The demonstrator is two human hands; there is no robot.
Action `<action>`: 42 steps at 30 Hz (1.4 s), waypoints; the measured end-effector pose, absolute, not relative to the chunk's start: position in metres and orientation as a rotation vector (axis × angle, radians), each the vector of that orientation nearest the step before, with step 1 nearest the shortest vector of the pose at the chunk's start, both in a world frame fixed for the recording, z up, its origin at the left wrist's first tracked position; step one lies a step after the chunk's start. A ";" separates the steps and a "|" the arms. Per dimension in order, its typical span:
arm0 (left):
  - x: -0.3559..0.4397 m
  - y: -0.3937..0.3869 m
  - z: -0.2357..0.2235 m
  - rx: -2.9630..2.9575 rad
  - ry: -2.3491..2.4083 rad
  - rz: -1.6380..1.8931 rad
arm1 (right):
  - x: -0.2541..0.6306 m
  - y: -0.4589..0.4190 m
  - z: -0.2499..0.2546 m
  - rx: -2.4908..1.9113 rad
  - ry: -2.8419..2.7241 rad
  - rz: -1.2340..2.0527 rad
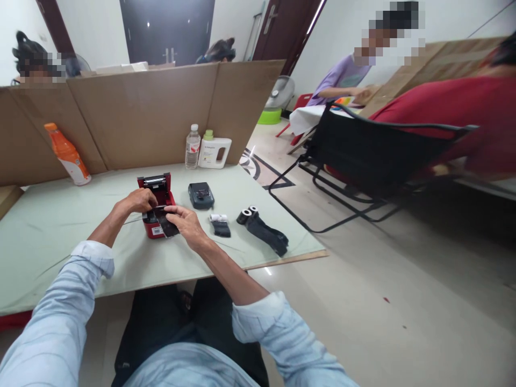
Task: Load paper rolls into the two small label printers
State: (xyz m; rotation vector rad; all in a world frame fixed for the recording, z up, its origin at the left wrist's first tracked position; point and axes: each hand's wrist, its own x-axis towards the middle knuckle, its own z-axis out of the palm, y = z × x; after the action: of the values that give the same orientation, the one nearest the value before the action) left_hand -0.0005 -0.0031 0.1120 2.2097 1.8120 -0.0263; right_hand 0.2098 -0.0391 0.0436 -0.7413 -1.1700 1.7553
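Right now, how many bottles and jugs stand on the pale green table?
3. An orange plastic bottle leans at the far left against the cardboard wall; a clear water bottle and a white jug with a green cap stand together at the far edge. Others may be hidden.

The small red box-shaped printer (156, 215) looks like smooth, slightly glossy plastic, and the strip (167, 221) that the left hand (137, 201) and right hand (183, 220) pinch over it is a dark, thin, flexible film or paper. The pale green surface (60, 226) is smooth with a dull sheen over a raw wooden edge, backed by matt brown corrugated cardboard panels (141, 107). The dark grey rounded printer (201, 195) seems matt plastic, and the clear water bottle (192, 147) shiny plastic.
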 end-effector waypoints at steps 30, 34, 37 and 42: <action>-0.025 -0.086 0.051 1.993 1.710 1.168 | 0.232 -0.068 0.017 -0.686 -1.264 1.807; -0.021 -0.101 0.047 2.104 1.775 1.019 | 0.235 -0.068 0.014 -0.692 -1.322 1.794; -0.016 -0.105 0.041 2.150 1.840 1.002 | 0.240 -0.061 0.012 -0.726 -1.438 1.605; -0.010 -0.107 0.031 2.123 1.921 1.032 | 0.250 -0.032 0.013 -0.820 -1.731 0.965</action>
State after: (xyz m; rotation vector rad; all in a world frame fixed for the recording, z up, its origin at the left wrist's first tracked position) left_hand -0.0100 -0.1070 0.0312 2.1229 1.9213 1.0319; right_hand 0.2503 -0.0322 0.0133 -0.8203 -1.7308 0.9649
